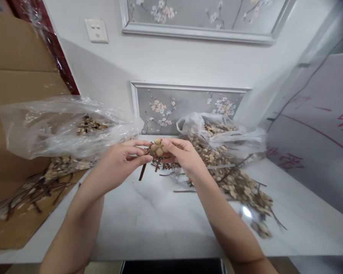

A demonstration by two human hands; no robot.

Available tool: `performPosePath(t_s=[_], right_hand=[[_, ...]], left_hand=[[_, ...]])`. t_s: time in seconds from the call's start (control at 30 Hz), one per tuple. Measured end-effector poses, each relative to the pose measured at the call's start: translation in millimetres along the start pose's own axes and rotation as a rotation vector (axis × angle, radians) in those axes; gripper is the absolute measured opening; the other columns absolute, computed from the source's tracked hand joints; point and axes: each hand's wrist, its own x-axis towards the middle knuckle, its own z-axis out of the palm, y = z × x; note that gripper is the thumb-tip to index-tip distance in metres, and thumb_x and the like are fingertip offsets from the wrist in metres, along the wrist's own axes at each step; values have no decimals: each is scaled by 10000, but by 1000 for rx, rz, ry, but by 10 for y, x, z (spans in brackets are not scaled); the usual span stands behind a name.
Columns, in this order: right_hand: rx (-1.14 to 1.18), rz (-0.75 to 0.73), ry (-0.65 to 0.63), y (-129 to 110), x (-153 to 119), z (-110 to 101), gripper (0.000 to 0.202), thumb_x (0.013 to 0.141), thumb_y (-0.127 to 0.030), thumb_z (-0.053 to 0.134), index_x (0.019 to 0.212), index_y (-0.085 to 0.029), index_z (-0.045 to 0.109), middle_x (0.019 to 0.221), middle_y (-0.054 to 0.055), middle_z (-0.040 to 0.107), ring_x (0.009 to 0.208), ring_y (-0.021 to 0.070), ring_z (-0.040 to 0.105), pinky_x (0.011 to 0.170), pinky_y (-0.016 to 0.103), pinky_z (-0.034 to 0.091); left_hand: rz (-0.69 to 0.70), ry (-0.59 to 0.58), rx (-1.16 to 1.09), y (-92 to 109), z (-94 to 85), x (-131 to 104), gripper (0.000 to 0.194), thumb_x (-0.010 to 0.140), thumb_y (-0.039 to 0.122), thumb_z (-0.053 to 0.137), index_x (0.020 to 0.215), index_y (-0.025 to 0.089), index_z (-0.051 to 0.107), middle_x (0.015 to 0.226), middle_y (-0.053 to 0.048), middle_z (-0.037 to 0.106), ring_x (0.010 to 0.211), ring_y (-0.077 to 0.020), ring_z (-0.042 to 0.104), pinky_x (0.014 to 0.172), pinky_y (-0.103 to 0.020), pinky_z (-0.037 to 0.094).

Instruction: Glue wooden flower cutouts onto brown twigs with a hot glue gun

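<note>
Both hands meet over the middle of the table around a beige flower-shaped piece (158,146) with rounded petals. My right hand (185,154) pinches it between thumb and fingers from the right. On its left side, my left hand (124,160) has thumb and fingertips closed together at the edge of the piece, where thin brown strips (142,172) hang down. Exactly what the left fingertips grip is partly hidden. Just behind and below the hands lie more brown strips (171,166).
A pile of similar beige pieces (231,182) spreads across the right of the white table (160,224), spilling from a clear plastic bag (246,139). Another plastic bag (45,125) with more pieces stands left, beside cardboard (14,114). A wall (108,64) rises behind.
</note>
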Motion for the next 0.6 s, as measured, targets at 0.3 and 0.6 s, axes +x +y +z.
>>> performPosePath(t_s=[0.3,0.6], right_hand=[[59,-32,-30,42,12,43,406,829,-510,668,1100,-211,716,980,59,727,853,177,702,739,308,594],[14,-66,-66,121,40,95,418,840,-531,641,1103,-219,730,920,36,707,778,141,662,724,288,588]], left_hand=[[-45,-121,-131,-47,-37,108,327,827,475,665,648,213,746,1379,-63,594,1268,-290,537,1031,-373,417],[-72,-192,-181,-49,-5,149,285,829,446,656,721,207,766,1142,-39,715,1045,-244,648,931,-314,462]])
